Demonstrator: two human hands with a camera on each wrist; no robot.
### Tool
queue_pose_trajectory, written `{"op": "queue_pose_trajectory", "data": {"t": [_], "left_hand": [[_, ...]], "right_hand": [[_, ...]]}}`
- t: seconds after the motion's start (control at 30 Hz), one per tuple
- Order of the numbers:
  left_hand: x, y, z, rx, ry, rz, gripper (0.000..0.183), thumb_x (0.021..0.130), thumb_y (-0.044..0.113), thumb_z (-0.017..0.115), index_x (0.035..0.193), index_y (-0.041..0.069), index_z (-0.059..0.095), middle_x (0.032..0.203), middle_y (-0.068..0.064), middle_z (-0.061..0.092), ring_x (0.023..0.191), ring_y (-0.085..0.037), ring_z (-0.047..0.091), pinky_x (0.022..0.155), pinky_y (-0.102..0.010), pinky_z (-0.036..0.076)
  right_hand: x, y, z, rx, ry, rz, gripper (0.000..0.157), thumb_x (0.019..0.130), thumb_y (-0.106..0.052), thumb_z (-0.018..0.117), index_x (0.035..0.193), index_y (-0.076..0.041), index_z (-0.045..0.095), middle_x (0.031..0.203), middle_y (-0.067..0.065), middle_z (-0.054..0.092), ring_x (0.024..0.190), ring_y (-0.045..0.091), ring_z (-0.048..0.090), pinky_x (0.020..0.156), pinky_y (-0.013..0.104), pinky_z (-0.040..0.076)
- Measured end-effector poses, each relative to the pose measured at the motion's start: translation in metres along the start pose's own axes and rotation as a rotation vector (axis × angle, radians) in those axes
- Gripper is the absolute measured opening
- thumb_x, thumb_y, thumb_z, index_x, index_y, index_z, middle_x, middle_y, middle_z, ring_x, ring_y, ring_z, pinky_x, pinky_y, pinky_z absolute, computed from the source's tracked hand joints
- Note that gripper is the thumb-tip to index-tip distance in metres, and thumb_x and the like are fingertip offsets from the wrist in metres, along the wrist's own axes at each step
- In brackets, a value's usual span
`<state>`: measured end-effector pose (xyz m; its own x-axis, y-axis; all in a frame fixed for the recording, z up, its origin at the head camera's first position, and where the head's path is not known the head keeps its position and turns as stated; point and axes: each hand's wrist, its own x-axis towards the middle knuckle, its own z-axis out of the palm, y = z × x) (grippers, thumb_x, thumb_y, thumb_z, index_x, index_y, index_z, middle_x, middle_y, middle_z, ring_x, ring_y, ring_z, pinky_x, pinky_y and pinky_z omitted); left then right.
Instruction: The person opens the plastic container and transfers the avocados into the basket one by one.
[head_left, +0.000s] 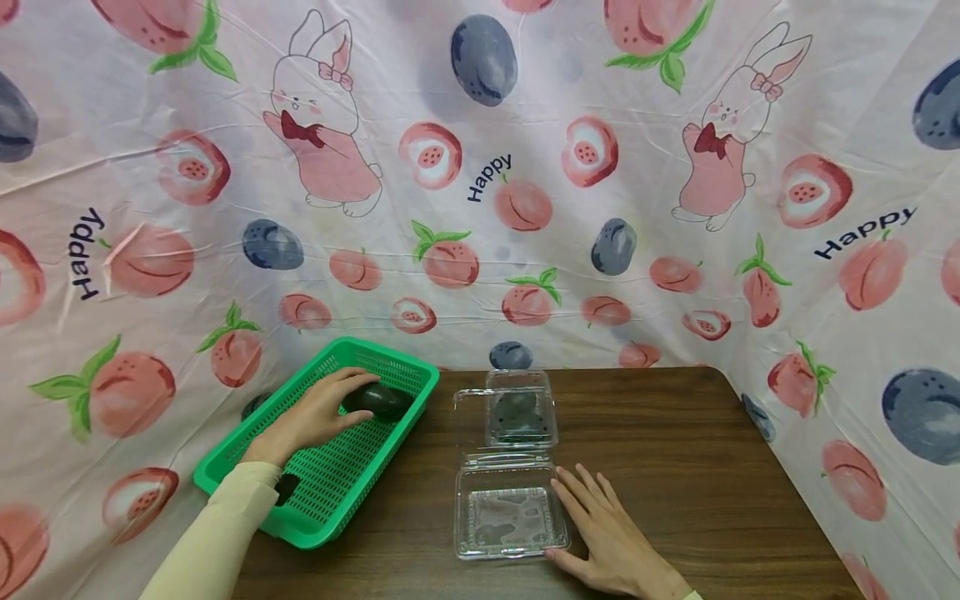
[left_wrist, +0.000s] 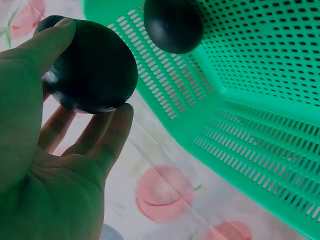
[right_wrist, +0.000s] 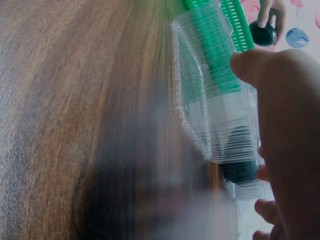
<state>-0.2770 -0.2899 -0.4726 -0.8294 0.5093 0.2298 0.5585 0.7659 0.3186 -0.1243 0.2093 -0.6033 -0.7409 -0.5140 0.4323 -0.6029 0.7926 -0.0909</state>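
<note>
My left hand reaches over the green basket and grips a dark, glossy avocado between thumb and fingertips. Another dark avocado lies in the basket close by, in the left wrist view. On the table an open clear plastic clamshell box has its lid raised behind its base, and the base holds nothing. My right hand rests along the box's right side, fingers fairly straight, thumb at the front corner. Behind it stands a second clear box with a dark avocado inside, seen through plastic.
The brown wooden table runs to the right of the boxes. A fruit-and-rabbit printed cloth hangs behind and at both sides. The basket stands at the table's left, near the cloth.
</note>
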Motion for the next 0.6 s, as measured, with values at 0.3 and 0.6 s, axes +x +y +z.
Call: {"op": "queue_pose_trajectory", "data": {"t": [0.3, 0.6], "left_hand": [[0.001, -0.016, -0.004, 0.003, -0.026, -0.056, 0.062, 0.104, 0.022, 0.084, 0.159, 0.004, 0.062, 0.159, -0.027, 0.061, 0.145, -0.053, 0.060, 0.114, -0.073, 0.054], [0.004, -0.031, -0.005, -0.011, -0.029, -0.080, 0.062, 0.104, 0.019, 0.084, 0.158, 0.000, 0.061, 0.155, -0.029, 0.063, 0.142, -0.054, 0.062, 0.111, -0.072, 0.055]], "right_hand": [[0.001, 0.000, 0.001, -0.009, 0.012, -0.010, 0.093, 0.100, -0.071, 0.074, 0.161, -0.003, 0.060, 0.169, 0.016, 0.060, 0.153, 0.049, 0.059, 0.138, 0.021, -0.023], [0.000, 0.000, 0.001, -0.007, 0.007, -0.005, 0.093, 0.100, -0.072, 0.073, 0.162, -0.003, 0.059, 0.169, 0.017, 0.060, 0.153, 0.049, 0.059, 0.137, 0.021, -0.023]]}}
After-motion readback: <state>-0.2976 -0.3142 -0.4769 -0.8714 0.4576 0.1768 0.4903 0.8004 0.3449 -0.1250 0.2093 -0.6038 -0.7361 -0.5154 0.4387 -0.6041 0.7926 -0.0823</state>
